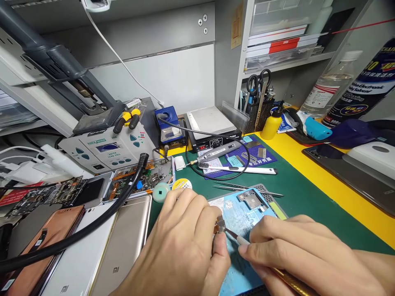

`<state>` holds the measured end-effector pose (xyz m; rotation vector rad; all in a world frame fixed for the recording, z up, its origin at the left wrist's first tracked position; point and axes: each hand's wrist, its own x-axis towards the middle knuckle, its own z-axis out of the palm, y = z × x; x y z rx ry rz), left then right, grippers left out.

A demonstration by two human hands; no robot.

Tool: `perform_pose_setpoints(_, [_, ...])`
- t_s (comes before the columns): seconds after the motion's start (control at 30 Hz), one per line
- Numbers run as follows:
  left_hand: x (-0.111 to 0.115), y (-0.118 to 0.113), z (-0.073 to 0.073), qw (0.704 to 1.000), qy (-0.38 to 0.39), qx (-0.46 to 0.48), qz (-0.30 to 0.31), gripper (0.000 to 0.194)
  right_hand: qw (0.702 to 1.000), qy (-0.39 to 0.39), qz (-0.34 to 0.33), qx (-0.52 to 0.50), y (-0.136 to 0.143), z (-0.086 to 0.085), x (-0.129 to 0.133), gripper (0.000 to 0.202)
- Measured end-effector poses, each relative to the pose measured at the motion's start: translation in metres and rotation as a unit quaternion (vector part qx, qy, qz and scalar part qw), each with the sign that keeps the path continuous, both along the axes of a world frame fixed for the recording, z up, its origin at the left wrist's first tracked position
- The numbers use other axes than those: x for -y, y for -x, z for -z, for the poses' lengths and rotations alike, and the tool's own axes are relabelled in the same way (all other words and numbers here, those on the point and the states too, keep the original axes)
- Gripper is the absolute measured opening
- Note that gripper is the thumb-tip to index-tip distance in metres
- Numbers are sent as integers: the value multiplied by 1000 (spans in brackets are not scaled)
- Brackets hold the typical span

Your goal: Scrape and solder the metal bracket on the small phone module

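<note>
Between its thumb and fingers, my left hand pinches a small metal part with orange flex cable. From the right, my right hand grips a thin-bladed knife like a pen; its tip is at the edge of the small part. Both hands are above a worn light-blue work pad. A circuit board piece lies on the pad's far part. Just behind it rest metal tweezers. My left palm hides part of the flex part.
Phones lie at the left under a black hose. Behind stand a grey rework station, a blue soldering stand and a hot plate. A yellow bottle and a toothbrush are farther right.
</note>
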<state>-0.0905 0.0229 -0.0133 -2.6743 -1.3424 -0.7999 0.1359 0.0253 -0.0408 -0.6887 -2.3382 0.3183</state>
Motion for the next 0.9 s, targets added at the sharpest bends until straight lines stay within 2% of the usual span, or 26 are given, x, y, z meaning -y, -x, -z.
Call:
perform_pose_setpoints(0.3, [0, 2, 4, 1000, 20, 14, -3, 14, 999, -15, -37, -24, 1, -7, -7, 23])
perform_pose_setpoints(0.47, [1, 0, 3, 999, 31, 15, -10, 16, 999, 37, 8, -38, 4, -6, -6, 18])
perform_pose_setpoints(0.57, [4, 0, 1, 999, 48, 8, -13, 17, 998, 41, 2, -49, 4, -8, -4, 18])
perform_pose_setpoints(0.67, [5, 0, -1, 998, 59, 2, -10, 19, 996, 54, 47, -55, 5, -11, -1, 17])
perform_pose_setpoints(0.9, [7, 0, -4, 998, 68, 10, -8, 15, 994, 60, 63, -71, 7, -12, 2, 18])
